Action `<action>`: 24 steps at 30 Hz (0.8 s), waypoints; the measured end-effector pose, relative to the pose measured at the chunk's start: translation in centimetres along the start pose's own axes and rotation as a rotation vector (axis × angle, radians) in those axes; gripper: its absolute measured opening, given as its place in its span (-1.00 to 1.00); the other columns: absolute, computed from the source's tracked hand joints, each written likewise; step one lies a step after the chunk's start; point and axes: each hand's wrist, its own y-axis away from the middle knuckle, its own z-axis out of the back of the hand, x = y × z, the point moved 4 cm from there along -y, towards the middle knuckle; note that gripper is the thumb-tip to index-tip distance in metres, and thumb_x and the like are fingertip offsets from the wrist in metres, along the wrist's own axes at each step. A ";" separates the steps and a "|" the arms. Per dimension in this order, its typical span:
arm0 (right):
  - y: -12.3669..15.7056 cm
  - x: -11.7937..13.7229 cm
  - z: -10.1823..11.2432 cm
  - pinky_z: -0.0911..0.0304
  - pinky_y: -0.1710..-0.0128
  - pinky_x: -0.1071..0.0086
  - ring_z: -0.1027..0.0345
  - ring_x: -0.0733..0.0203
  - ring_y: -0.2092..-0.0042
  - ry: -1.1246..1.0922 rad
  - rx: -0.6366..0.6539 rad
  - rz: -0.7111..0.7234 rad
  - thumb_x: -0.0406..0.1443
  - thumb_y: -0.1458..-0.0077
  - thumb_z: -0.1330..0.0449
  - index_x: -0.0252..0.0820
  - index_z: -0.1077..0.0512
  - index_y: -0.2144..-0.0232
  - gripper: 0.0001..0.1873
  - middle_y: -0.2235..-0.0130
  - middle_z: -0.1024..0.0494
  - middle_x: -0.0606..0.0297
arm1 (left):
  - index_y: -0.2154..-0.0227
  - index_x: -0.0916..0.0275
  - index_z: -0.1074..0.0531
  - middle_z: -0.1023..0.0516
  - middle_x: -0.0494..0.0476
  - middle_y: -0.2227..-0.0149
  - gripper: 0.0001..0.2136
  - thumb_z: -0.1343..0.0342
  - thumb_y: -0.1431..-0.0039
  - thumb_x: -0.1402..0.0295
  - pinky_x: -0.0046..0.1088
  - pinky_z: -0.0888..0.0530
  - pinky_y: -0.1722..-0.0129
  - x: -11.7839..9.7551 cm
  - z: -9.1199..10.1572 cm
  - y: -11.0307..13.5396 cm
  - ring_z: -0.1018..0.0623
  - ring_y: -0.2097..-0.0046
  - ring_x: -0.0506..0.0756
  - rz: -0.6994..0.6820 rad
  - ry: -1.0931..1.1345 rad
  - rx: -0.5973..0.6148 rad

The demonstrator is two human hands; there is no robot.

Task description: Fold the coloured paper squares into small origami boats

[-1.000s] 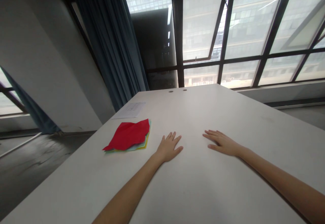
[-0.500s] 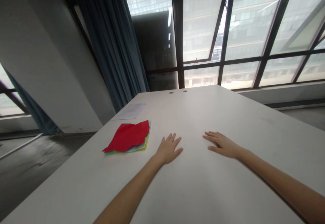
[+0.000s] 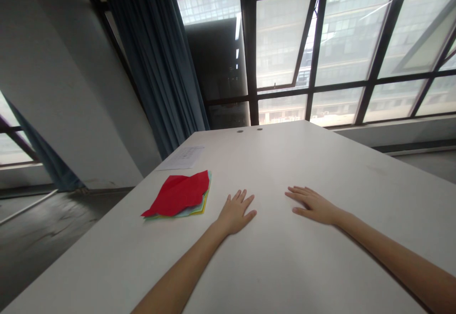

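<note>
Both grips released — left hand and right hand flat on white desk. Red-topped stack of thin coloured paper sheets near left hand: probably light, floppy, slides — pinch a corner.

We record daylight entering through the windows ahead, panes overexposed. The worktop shows soft sheen and faint arm shadows. The wall left stays dim. Straight lines bow near edges; focus sharp.
</note>
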 end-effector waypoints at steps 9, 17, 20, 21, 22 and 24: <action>-0.2 -0.2 -0.2 0.18 -0.17 -0.01 0.06 -0.04 -0.22 0.001 -0.018 0.006 0.11 -0.07 0.10 0.01 -0.10 -0.17 -0.33 -0.23 -0.08 0.20 | -0.07 0.20 -0.21 -0.24 0.24 -0.13 -0.56 0.17 -0.17 0.16 -0.15 -0.13 -0.12 3.3 5.2 -0.1 -0.21 -0.16 0.21 0.171 -0.199 -0.256; -0.6 -0.1 -0.4 0.14 -0.17 -0.02 0.04 -0.05 -0.21 0.008 -0.030 0.007 0.10 -0.07 0.10 0.02 -0.12 -0.16 -0.35 -0.22 -0.11 0.22 | 0.18 0.34 -0.43 -0.47 0.41 0.12 -0.68 0.06 -0.06 0.32 -0.18 -0.42 0.25 10.6 7.3 2.5 -0.47 0.10 0.32 0.687 -0.262 0.021; -0.7 -0.1 -0.5 0.14 -0.16 -0.02 0.04 -0.05 -0.21 0.012 -0.029 0.010 0.10 -0.08 0.10 0.02 -0.12 -0.16 -0.35 -0.22 -0.11 0.21 | 0.20 0.33 -0.45 -0.50 0.39 0.15 -0.71 0.09 -0.04 0.48 -0.24 -0.43 0.28 10.9 7.1 2.6 -0.50 0.13 0.28 0.689 -0.268 0.035; -0.7 -0.1 -0.5 0.14 -0.16 -0.02 0.03 -0.05 -0.21 0.013 -0.031 0.011 0.09 -0.08 0.10 0.01 -0.12 -0.16 -0.35 -0.22 -0.11 0.21 | 0.20 0.33 -0.45 -0.50 0.40 0.15 -0.70 0.10 -0.03 0.52 -0.26 -0.43 0.28 10.8 7.0 2.6 -0.50 0.13 0.27 0.686 -0.277 0.024; -0.7 -0.1 -0.6 0.13 -0.16 -0.02 0.03 -0.06 -0.21 0.012 -0.033 0.011 0.09 -0.08 0.10 0.01 -0.12 -0.16 -0.35 -0.22 -0.11 0.20 | 0.20 0.33 -0.45 -0.50 0.40 0.15 -0.69 0.11 -0.03 0.54 -0.26 -0.43 0.27 10.7 7.0 2.6 -0.50 0.13 0.26 0.682 -0.286 0.015; -0.8 -0.1 -0.7 0.13 -0.16 -0.02 0.04 -0.05 -0.21 0.012 -0.036 0.008 0.09 -0.08 0.10 0.01 -0.12 -0.16 -0.35 -0.22 -0.11 0.20 | 0.21 0.33 -0.46 -0.50 0.40 0.16 -0.68 0.14 -0.05 0.56 -0.28 -0.43 0.27 10.4 7.1 2.5 -0.51 0.13 0.25 0.677 -0.305 -0.002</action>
